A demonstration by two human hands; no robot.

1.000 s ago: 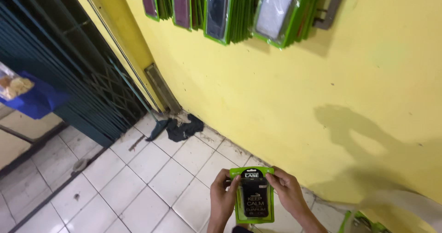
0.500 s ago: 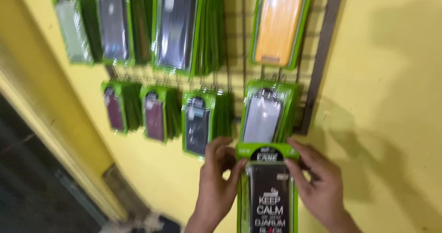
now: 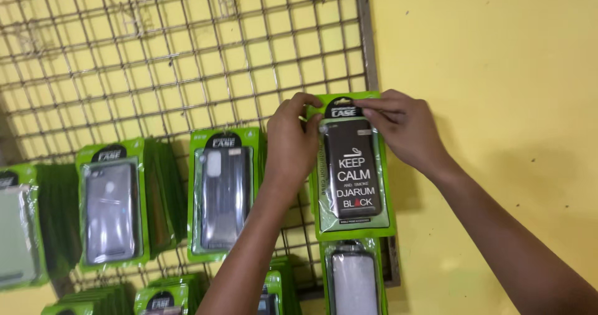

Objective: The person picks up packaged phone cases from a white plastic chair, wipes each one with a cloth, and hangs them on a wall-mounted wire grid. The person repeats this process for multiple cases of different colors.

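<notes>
Against the wire grid rack [image 3: 187, 53] on the yellow wall [image 3: 498, 53], far left hangs a pale packaged case [image 3: 15, 228], then a grey packaged case [image 3: 111, 210] and a dark packaged case [image 3: 223, 193], each fronting a stack on its hook. At the rack's right edge our left hand [image 3: 293, 142] pinches the top-left corner of the green pack with the black phone case [image 3: 354, 172], held flat against the grid, while our right hand [image 3: 405, 128] grips its top-right corner, fingertips on the header tab. We can't tell whether the tab is on a hook; below it, at the rack's lower right corner, hangs a clear packaged case [image 3: 354, 281].
</notes>
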